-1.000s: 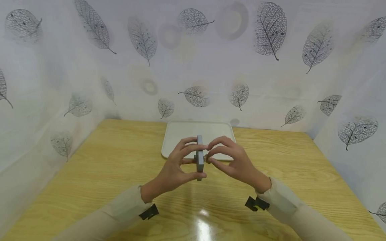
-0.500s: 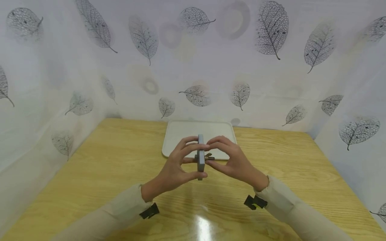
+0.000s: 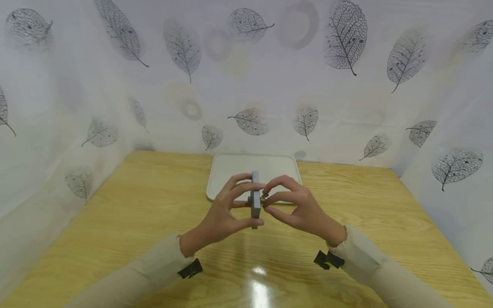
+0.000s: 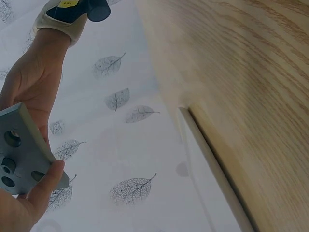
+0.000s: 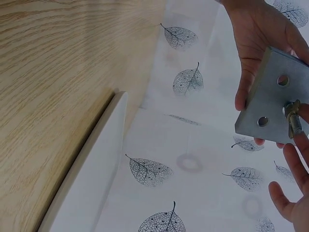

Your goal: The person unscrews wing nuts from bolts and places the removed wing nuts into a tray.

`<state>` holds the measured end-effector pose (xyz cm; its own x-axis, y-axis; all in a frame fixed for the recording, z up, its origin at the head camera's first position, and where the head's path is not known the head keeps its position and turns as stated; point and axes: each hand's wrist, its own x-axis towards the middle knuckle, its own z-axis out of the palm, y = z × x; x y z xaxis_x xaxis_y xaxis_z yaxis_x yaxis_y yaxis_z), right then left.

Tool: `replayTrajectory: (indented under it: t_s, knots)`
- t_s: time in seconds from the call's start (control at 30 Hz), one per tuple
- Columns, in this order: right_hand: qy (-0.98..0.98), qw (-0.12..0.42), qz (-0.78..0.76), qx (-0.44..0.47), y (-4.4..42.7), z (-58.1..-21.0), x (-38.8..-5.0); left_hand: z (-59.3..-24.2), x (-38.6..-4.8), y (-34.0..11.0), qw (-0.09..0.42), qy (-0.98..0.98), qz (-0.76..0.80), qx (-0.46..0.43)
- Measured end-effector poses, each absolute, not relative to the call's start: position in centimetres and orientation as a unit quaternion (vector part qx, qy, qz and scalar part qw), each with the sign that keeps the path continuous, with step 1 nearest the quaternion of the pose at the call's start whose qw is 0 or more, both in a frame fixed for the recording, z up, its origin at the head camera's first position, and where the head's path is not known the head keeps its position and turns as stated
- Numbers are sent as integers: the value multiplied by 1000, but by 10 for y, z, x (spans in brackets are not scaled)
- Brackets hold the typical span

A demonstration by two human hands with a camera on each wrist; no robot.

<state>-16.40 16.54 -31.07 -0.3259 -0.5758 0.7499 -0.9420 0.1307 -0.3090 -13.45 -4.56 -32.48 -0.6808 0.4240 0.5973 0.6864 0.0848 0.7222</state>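
My left hand [image 3: 221,214] grips a grey metal plate [image 3: 255,201] by its edges, upright above the table. Round holes pierce the plate, plain in the right wrist view. A bolt runs through its middle; the bolt head [image 4: 7,165] shows on the left face. On the right face a brass-coloured wing nut [image 5: 292,120] sits on the bolt's threaded end [image 5: 296,127]. The fingertips of my right hand [image 3: 298,203] pinch at the wing nut, which they partly cover in the head view. In the right wrist view, the other fingers [image 5: 295,166] spread below it.
A white tray [image 3: 231,164] lies at the back of the wooden table [image 3: 154,192], behind the hands. A pale cloth with leaf prints [image 3: 246,64] hangs round the back and sides. A dark strap device [image 3: 329,259] sits on each sleeve.
The right fingers turn about the wing nut: half a second ago its wing and the bolt end showed between them, and now the fingertips cover them more. The left hand and plate stay nearly still.
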Motion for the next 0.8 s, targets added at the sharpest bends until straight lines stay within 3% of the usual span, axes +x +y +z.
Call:
replayTrajectory:
  t_s: [0.8]
  knots:
    - [-754, 208, 389, 487, 166, -315, -170, -330, -137, -44, 121, -719, -559, -395]
